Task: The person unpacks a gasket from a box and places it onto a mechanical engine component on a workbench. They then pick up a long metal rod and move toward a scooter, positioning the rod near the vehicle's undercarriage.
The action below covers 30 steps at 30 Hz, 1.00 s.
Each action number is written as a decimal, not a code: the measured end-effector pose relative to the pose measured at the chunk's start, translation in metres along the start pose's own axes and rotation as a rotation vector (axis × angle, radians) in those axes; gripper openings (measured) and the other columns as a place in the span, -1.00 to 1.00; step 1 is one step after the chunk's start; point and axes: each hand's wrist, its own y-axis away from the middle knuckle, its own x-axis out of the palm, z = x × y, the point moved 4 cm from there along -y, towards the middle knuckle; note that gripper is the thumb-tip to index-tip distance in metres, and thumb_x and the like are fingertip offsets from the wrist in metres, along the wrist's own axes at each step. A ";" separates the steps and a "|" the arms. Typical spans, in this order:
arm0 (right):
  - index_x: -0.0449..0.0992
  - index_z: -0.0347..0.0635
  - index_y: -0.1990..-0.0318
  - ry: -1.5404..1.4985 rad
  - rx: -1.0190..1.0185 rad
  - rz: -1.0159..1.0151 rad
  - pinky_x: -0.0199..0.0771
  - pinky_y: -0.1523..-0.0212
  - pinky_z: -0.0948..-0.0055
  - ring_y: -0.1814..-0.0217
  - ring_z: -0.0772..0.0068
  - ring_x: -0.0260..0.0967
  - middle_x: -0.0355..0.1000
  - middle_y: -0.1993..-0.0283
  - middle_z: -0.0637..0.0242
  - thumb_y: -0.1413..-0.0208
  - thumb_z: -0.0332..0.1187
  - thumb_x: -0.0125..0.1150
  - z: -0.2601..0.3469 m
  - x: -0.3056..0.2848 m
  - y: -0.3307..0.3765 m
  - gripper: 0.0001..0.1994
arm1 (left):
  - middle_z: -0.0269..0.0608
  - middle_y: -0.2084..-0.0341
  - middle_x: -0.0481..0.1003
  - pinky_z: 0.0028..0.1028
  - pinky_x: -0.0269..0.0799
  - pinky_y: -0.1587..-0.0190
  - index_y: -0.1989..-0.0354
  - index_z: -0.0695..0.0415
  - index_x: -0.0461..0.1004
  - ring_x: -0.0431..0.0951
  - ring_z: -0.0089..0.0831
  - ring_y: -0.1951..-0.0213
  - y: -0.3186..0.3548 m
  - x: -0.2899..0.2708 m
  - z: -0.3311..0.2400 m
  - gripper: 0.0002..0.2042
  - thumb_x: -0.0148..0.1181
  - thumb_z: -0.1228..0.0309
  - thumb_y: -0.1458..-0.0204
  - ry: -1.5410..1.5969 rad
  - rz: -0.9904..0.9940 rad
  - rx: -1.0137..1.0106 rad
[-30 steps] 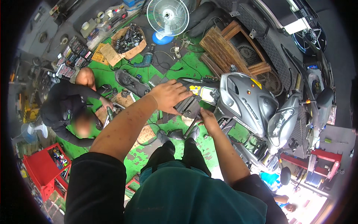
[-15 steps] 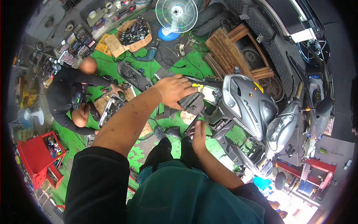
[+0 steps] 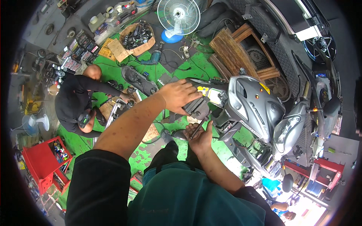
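A dark metal bench vise (image 3: 200, 107) stands in front of me, its jaws toward the left hand. My left hand (image 3: 178, 97) lies over the jaw end, fingers bent across the top and thumb on the near side; whether a workpiece is under it is hidden. Below the vise, my right hand (image 3: 200, 138) is turned palm up, with loosely curled fingers around the slanting vise handle (image 3: 197, 130) and the thumb standing apart. Just right of the vise is a silver-grey scooter (image 3: 254, 107).
At the left a co-worker (image 3: 77, 100) bends over metal parts on cardboard. A carton of parts (image 3: 149, 42), a teal power drill (image 3: 154, 57) and a fan (image 3: 178, 16) are at the back. Wooden boards (image 3: 235, 52) lean beyond the scooter. A red tool cabinet (image 3: 42, 160) stands lower left.
My right hand has rolled from edge-on to palm up at the vise handle, its thumb now apart. My left hand keeps its place on the vise. The whole view has shifted slightly.
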 end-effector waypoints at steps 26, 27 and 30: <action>0.11 0.25 0.59 -0.114 0.344 -0.281 -0.31 0.64 0.46 0.72 0.59 -0.29 -0.14 0.70 0.65 -0.22 0.60 -0.23 0.010 0.029 0.001 -0.32 | -0.23 0.03 0.48 -0.09 0.30 -0.17 -0.31 0.01 0.42 0.46 -0.19 -0.09 -0.012 0.006 0.010 -0.09 0.55 -0.02 0.34 0.054 0.240 0.047; 0.11 0.26 0.59 -0.111 0.370 -0.290 -0.31 0.64 0.46 0.72 0.59 -0.29 -0.14 0.70 0.65 -0.22 0.60 -0.24 0.011 0.030 0.002 -0.33 | -0.23 0.02 0.48 -0.09 0.29 -0.18 -0.31 -0.01 0.43 0.45 -0.19 -0.10 -0.011 0.007 0.010 -0.10 0.55 -0.05 0.31 0.042 0.253 0.046; 0.08 0.22 0.58 -0.107 0.382 -0.288 -0.30 0.60 0.45 0.68 0.58 -0.28 -0.13 0.66 0.64 -0.28 0.56 -0.30 0.017 0.034 0.006 -0.32 | -0.26 0.04 0.47 -0.08 0.30 -0.17 -0.31 -0.02 0.42 0.45 -0.20 -0.09 -0.011 0.009 0.010 -0.11 0.55 -0.04 0.31 0.056 0.232 0.053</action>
